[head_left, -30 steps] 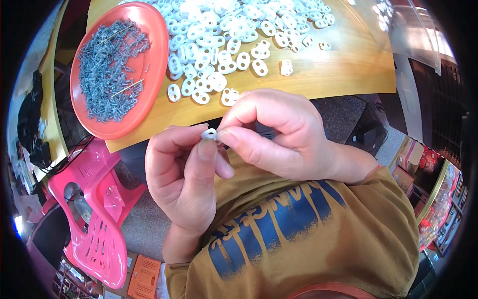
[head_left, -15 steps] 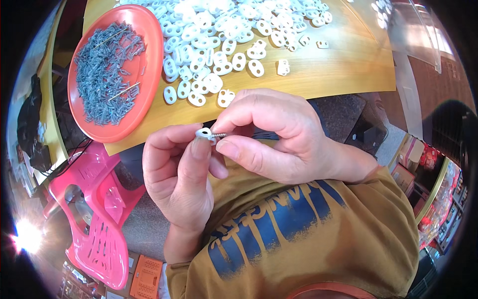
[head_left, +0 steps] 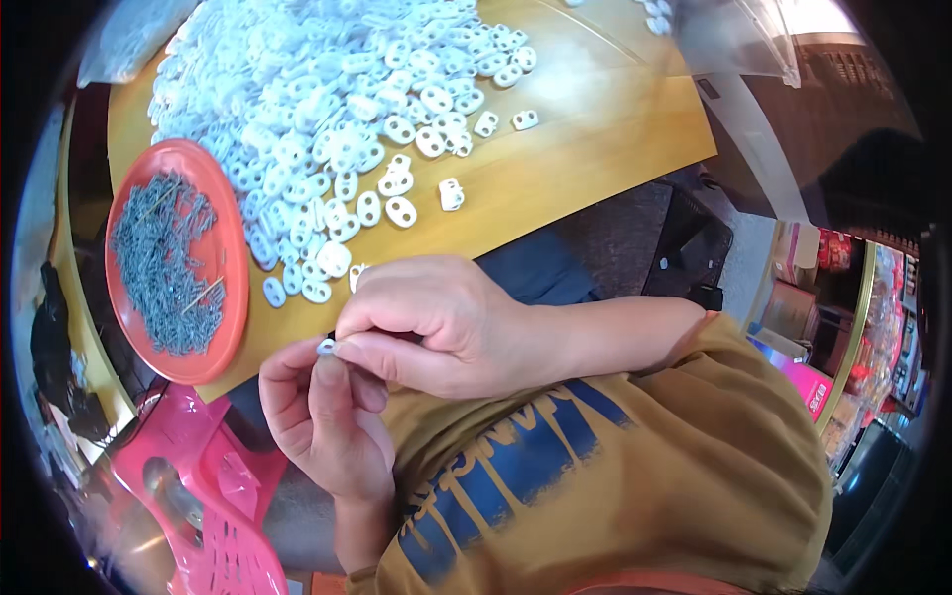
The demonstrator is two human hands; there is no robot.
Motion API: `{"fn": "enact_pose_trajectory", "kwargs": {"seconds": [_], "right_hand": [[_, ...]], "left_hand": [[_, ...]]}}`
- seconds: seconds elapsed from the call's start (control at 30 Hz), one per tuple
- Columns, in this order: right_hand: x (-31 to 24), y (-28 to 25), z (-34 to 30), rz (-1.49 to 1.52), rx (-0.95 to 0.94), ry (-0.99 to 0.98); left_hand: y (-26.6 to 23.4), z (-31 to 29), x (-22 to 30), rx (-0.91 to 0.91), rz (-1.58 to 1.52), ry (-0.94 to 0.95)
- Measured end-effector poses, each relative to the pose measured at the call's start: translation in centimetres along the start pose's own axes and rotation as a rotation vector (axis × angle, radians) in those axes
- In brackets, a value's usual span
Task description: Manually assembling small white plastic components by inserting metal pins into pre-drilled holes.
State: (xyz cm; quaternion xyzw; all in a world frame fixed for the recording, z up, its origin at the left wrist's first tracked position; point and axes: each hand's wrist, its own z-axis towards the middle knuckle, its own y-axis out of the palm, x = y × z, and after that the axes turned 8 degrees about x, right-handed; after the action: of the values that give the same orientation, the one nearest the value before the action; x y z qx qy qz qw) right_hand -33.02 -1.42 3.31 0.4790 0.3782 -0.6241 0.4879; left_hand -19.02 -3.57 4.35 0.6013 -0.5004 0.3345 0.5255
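Observation:
Between the thumb and fingertips of my left hand (head_left: 327, 426) is a small white plastic two-hole piece (head_left: 326, 346), mostly covered by the fingers. My right hand (head_left: 436, 322) is pinched close against its right side, thumb and forefinger together. The screw that showed between the hands a moment ago is now hidden by the right fingertips. Beyond the hands, a large heap of similar white two-hole pieces (head_left: 307, 119) spreads over the wooden table (head_left: 575, 178). On the left, an orange-red plate (head_left: 238, 317) holds a mass of small grey screws (head_left: 164, 268).
A pink plastic chair (head_left: 188, 436) stands at lower left, below the table's edge. Several loose white pieces lie toward the heap's right side, one (head_left: 451, 194) standing apart. A clear plastic bag (head_left: 129, 40) is at the far left, and packed shelves (head_left: 863, 347) stand at right.
My view has shifted, so the table, plate and heap sit differently in the picture. The right fingers have closed in against the white piece, covering the screw that was visible before.

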Motion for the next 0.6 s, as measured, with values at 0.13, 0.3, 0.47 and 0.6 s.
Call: {"fn": "enact_pose_trajectory", "kwargs": {"seconds": [0.13, 0.3, 0.47, 0.6], "right_hand": [[0.4, -0.2, 0.2, -0.068, 0.024, -0.025], [0.1, -1.0, 0.8, -0.102, 0.031, -0.032], [-0.9, -3.0, 1.1, -0.267, 0.077, -0.124], [-1.6, -7.3, 1.2, -0.599, 0.227, -0.112]], "left_hand": [[0.6, 0.5, -0.2, 0.015, -0.047, -0.058], [1.1, 0.9, -0.2, 0.019, -0.1, -0.107], [1.2, 1.3, 0.1, 0.004, -0.164, -0.157], [1.1, 1.5, 0.5, 0.032, -0.146, -0.156]]}}
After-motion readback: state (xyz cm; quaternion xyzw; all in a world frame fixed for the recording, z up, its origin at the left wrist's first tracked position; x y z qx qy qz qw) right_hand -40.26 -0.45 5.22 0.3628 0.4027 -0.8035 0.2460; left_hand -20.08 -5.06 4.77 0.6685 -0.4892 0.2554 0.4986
